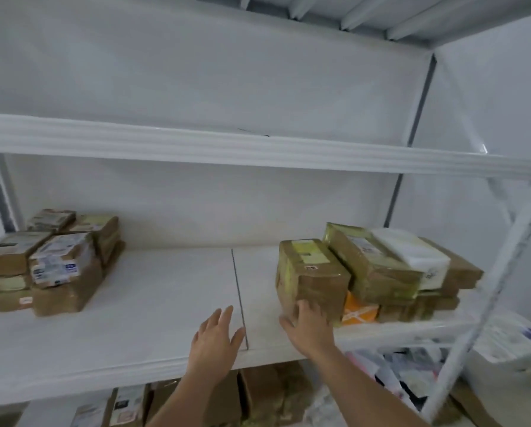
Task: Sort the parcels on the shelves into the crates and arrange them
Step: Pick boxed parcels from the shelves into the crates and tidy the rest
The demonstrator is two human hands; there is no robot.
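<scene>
Mostly unreadable writing: the parcels carry white and yellow labels, but the print is too blurred to make out.
Right hand (305, 326): fingers spread and laid against the near face of a tall brown parcel (312, 277), thumb at the parcel's lower left corner; whether it truly grips the parcel cannot be told.
Left hand (216, 337): open, fingers straight and slightly apart, holding nothing, over the near edge of the middle shelf (165, 291) just left of the dark seam (239, 298).
Right stack (390, 272): about six parcels can be counted, among them a white padded one (412, 249) on top and an orange box (359, 311) at the bottom, just right of the tall brown parcel.
Left stack (48, 261): about seven brown parcels piled at the far left of the same shelf, well apart from the right stack.
Open room: bare white board lies between the two stacks, from the near edge to the back wall.
Upper shelf (258, 149): its front rail runs across above the parcels.
Lower shelf: more brown boxes (258, 392) show below, near the arms; their count is unclear.
Far right: white bags (510, 340) beyond the slanted brace (489, 297).
</scene>
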